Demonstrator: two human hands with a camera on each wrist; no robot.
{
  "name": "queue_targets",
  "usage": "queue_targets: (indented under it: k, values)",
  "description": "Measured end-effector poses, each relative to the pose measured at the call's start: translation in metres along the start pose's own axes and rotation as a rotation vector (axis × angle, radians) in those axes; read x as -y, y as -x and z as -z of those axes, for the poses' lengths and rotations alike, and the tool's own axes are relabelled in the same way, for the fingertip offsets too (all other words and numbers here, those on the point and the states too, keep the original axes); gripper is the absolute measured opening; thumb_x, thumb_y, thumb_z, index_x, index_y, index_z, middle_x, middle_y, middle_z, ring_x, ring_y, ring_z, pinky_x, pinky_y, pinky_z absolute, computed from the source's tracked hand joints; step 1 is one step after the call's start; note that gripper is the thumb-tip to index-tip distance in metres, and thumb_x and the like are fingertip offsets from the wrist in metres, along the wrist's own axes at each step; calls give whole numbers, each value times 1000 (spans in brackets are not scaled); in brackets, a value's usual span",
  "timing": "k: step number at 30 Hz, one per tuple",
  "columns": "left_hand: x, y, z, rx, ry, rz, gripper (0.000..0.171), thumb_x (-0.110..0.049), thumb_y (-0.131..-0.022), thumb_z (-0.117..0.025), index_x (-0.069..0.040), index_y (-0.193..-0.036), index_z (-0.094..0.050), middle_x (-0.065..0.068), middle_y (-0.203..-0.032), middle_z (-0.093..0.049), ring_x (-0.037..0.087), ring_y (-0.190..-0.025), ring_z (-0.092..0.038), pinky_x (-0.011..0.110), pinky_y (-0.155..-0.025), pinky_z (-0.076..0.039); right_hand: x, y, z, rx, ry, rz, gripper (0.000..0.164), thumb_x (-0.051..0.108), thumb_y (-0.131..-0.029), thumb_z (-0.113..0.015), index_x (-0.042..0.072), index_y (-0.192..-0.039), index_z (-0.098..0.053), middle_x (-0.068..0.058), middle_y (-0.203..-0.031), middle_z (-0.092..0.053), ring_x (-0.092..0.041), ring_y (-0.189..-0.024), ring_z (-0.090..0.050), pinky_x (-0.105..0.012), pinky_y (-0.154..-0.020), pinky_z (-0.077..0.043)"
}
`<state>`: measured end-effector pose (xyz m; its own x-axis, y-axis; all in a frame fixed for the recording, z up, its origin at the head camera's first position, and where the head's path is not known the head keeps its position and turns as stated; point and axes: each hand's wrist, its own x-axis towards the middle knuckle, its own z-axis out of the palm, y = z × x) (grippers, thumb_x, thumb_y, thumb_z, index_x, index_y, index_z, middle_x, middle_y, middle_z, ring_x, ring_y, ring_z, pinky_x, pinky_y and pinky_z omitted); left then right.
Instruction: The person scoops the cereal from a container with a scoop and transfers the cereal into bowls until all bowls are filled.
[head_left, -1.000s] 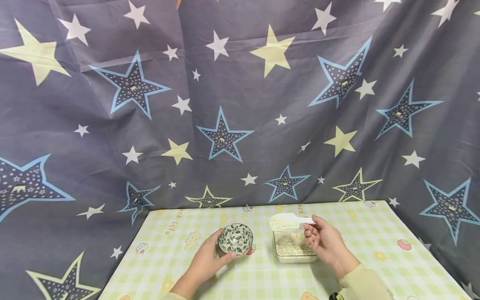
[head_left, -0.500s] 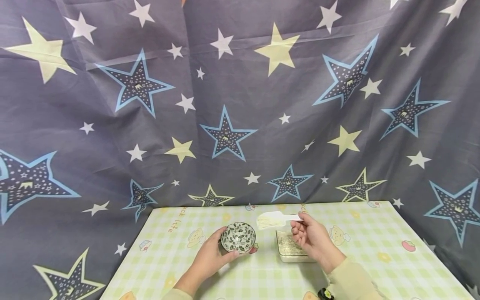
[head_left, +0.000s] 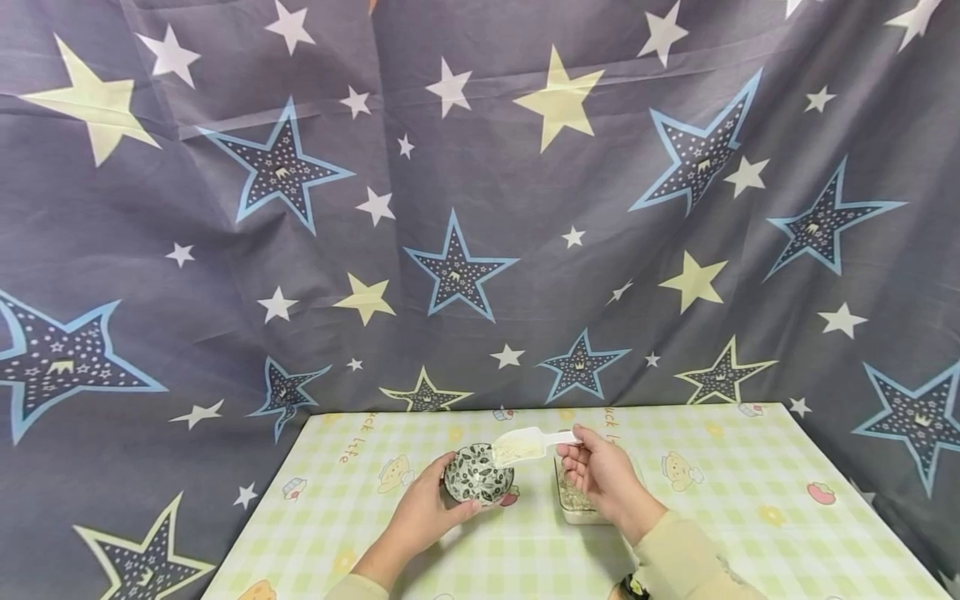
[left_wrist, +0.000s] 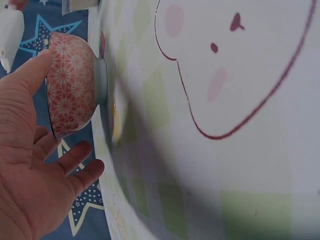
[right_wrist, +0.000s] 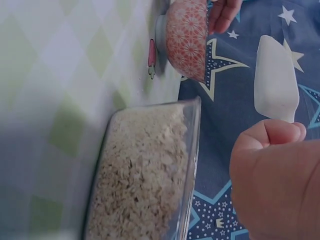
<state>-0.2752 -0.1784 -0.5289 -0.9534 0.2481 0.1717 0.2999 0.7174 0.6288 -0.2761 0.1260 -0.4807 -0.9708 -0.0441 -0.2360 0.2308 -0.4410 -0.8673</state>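
My left hand (head_left: 426,506) holds a small bowl (head_left: 474,490), the thumb and fingers spread at its rim. Inside, the bowl is white with dark leaves; outside, it is red with white flowers (left_wrist: 71,85). With its fingers pinching the handle, my right hand (head_left: 606,479) keeps a white scoop (head_left: 531,442) level, the scoop's front end over the bowl's right rim. Pale, fine-looking stuff lies in the scoop. Below the right hand stands a clear rectangular container (head_left: 583,517) of oat flakes (right_wrist: 137,185), partly hidden by that hand in the head view.
A green-and-white checked cloth (head_left: 750,533) with cartoon prints covers the table. Behind its far edge hangs a dark curtain (head_left: 487,192) with stars. The container stands to the right of the bowl, a short gap between them.
My right hand has carried the scoop leftward from above the container to the bowl's rim. The left hand and bowl stay nearly in place; the head view has shifted slightly.
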Motion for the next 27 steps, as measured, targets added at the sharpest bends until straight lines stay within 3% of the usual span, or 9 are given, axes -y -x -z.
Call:
queue_targets:
  k: [12, 27]
  values:
    - [0, 0, 0, 5, -1, 12, 96, -46, -89, -87, 0, -160, -43, 25, -160, -51, 48, -145, -54, 63, -120, -46, -14, -1, -17, 9, 230, 77, 42, 27, -114, -45, -7, -134, -60, 2, -82, -71, -6, -68, -57, -17, -58, -49]
    - [3, -1, -2, 1, -10, 17, 98, -48, -87, -87, -1, -160, -43, 24, -159, -53, 47, -142, -57, 62, -117, -49, -19, 10, -36, -58, 396, 249, 35, 25, -112, -56, -4, -123, -71, -2, -80, -76, -10, -67, -60, -21, -55, -48]
